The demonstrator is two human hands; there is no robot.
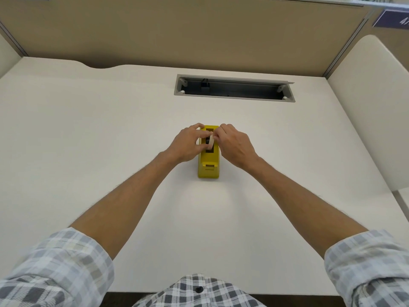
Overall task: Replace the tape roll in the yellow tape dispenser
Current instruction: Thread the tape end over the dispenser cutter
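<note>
- Your left hand (188, 141) and right hand (232, 142) both pinch the tape roll (210, 141), held on edge over the open well of the yellow tape dispenser (208, 167) at mid-desk (88, 140)
- Tilted as it is, the roll may jam against the well walls
- The black hub may slip out, since your fingers hide its seating

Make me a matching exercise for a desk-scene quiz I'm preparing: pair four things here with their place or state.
Things:
1. yellow plastic tape dispenser
2. beige tape roll
3. grey rectangular cable hatch
4. blue sign

Places or states:
A. top right corner
B. open, at the desk's far side
C. standing mid-desk
D. pinched between left hand and right hand

Pairs: 1-C, 2-D, 3-B, 4-A
</note>
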